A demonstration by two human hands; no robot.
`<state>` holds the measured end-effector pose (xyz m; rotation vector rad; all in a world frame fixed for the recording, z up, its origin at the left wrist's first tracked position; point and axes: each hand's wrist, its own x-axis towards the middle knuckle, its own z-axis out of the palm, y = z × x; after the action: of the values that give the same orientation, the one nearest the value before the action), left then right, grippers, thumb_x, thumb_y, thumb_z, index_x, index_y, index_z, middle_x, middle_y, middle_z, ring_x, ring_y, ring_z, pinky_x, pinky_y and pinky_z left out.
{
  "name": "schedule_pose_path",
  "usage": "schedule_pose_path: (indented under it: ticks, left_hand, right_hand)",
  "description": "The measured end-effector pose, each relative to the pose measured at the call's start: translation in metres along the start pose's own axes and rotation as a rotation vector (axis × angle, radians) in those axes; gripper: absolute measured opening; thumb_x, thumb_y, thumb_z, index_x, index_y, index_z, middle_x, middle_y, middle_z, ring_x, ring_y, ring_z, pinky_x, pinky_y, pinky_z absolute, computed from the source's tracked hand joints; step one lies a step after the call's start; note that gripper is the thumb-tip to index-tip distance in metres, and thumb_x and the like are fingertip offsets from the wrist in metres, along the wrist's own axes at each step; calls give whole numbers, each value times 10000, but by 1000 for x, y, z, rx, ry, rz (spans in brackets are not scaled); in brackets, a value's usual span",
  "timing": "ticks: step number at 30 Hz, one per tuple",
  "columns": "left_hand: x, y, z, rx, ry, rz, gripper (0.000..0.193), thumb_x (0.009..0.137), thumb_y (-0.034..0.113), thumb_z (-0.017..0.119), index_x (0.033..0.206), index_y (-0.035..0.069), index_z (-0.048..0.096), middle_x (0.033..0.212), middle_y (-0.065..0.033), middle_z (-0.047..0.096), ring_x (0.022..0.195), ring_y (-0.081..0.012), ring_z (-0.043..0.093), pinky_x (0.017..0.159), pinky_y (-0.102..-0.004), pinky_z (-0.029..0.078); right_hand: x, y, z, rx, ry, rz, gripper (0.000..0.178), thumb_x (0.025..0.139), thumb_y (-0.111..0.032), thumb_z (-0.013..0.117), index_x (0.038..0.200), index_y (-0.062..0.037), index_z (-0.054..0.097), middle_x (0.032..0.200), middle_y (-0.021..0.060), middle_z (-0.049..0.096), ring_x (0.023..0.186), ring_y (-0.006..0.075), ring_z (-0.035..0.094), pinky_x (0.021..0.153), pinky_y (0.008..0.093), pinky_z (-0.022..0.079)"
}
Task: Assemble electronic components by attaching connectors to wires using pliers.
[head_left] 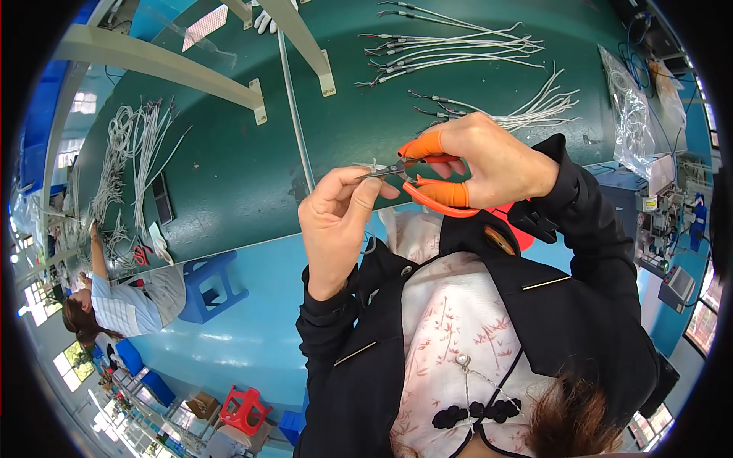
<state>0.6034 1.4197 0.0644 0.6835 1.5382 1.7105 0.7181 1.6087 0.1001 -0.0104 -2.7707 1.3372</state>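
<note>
My right hand (496, 164) wears orange finger covers on thumb and forefinger and is closed round orange-handled snips (443, 206). Their short dark blades point left and meet the fingertips of my left hand (332, 217). That left hand is closed in a pinch at the blades, with a small pale piece, seemingly a cable end, by its fingertips. Exactly what it grips is mostly hidden by the fingers. Both hands are above the near edge of the green table (229, 202). Beyond my right hand lies a bundle of white cables (542, 111) with dark ends.
More white cables (458, 49) lie at the far side, and a large heap (126, 156) at the left. Beige metal posts (324, 72) rise from the table. Clear plastic bags (630, 107) sit at right. A co-worker (130, 305) reaches in at the left, near red-handled scissors (142, 254).
</note>
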Motion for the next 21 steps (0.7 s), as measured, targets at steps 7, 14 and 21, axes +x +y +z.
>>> schedule_pose_path:
  ticks: [7, 14, 21]
  left_hand:
    - [-4, -2, 4, 73, 55, 43, 97, 911, 53, 573, 959, -26, 599, 806, -75, 683, 615, -34, 475, 548, -194, 386]
    - [-4, -4, 4, 58, 28, 48, 114, 924, 71, 552, 970, -22, 600, 792, -74, 681, 592, -35, 438, 533, -192, 365]
    - [-2, -2, -1, -14, -54, 21, 136, 933, 83, 532, 978, -23, 603, 783, -80, 674, 600, -38, 424, 545, -185, 355]
  right_hand:
    - [-4, 0, 1, 11, 43, 35, 382, 756, -255, 711, 1003, 31, 662, 571, 107, 512, 486, 236, 508, 472, 310, 395]
    - [-7, 0, 1, 44, 15, 22, 350, 738, -125, 741, 1033, 30, 636, 654, 95, 559, 511, 155, 497, 464, 272, 399]
    - [-5, -1, 1, 77, 56, -6, 336, 758, -199, 709, 997, 30, 655, 588, 104, 516, 494, 207, 502, 472, 298, 400]
